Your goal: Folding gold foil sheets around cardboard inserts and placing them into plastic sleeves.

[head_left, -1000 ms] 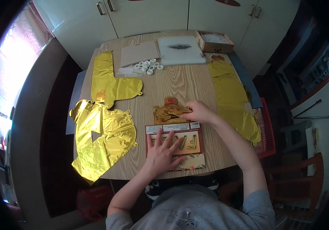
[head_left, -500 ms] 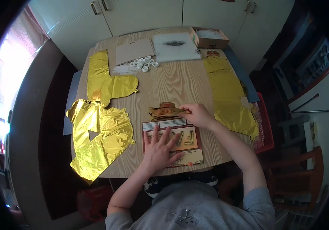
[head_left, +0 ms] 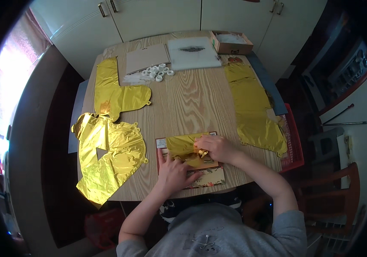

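A folded gold foil balloon (head_left: 184, 147) lies on a red and patterned packaging card (head_left: 205, 176) at the near edge of the wooden table (head_left: 187, 103). My right hand (head_left: 217, 147) pinches the right end of this gold foil. My left hand (head_left: 174, 173) lies flat with fingers spread, pressing on the card and the foil's lower edge. Both forearms come in from the lower edge.
Flat gold foil balloons lie at the left (head_left: 106, 160), upper left (head_left: 117, 94) and right (head_left: 254, 107). At the back are a brown board (head_left: 147, 58), white tape rolls (head_left: 158, 72), a white sheet (head_left: 192, 52) and an open cardboard box (head_left: 231, 41). White cupboards stand behind.
My right hand has drawn the gold foil nearer, from above the card onto it. My left hand stays on the card.
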Action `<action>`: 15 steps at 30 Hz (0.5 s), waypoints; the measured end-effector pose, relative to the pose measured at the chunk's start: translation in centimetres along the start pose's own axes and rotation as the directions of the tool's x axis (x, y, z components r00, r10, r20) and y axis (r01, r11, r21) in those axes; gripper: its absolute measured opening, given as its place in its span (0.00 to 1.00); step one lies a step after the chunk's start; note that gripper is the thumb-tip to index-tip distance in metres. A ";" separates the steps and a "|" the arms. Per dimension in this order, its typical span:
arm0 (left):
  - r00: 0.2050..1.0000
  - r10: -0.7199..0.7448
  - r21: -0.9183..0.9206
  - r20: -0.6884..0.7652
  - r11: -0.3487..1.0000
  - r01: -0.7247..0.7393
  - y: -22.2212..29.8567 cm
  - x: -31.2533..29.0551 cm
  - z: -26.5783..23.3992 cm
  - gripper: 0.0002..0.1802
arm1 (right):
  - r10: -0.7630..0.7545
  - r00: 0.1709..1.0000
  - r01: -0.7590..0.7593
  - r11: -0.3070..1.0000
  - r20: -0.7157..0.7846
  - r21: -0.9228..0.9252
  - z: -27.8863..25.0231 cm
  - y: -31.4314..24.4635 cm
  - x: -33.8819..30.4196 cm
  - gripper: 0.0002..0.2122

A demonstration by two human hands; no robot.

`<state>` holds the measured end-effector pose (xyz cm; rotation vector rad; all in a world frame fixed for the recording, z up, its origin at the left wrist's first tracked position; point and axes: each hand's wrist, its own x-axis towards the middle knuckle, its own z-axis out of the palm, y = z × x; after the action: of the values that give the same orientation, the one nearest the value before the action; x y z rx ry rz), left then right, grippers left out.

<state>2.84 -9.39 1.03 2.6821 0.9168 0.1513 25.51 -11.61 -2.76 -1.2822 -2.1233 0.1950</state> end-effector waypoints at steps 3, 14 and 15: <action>0.998 0.013 0.023 -0.060 1.000 -0.012 -0.2 -0.1 0.5 0.32 | -0.086 0.996 0.086 0.994 0.004 -0.065 0.1 -0.2 0.0 0.09; 0.971 -0.224 -0.299 0.085 0.924 0.239 -2.2 0.6 -6.8 0.12 | -0.111 0.994 0.108 0.987 -0.014 -0.122 -0.4 -0.5 -0.2 0.07; 0.981 -0.186 -0.316 0.048 0.929 0.191 -2.6 1.9 -6.9 0.15 | -0.105 0.994 0.104 0.987 -0.001 -0.122 -0.4 -0.6 -0.1 0.07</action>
<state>1.43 -4.55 6.79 2.2823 1.0405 0.2141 25.37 -12.09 -2.28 -1.2329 -2.2183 0.0163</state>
